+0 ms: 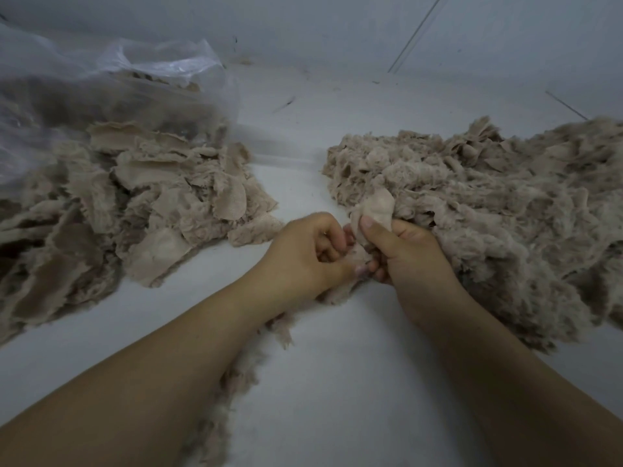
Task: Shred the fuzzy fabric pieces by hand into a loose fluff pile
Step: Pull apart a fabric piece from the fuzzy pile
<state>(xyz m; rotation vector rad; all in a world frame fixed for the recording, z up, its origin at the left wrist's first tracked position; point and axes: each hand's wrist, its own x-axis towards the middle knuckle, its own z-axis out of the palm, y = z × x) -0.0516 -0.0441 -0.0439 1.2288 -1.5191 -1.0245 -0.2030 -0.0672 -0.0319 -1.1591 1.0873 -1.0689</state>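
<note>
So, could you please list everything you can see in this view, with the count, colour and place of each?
fabric piece: one, pale beige, held between both hands at centre.
pile of fabric pieces: one heap, beige-tan, left of the hands.
fluff pile: one heap, beige-tan, right of the hands.
plastic bag: one, clear, far left behind the piece pile, with tan material inside.
loose fluff: scattered tufts, tan, beside the left forearm.
work surface: one, white, under everything.
left hand: one, pinching the piece.
right hand: one, gripping the piece.
</note>
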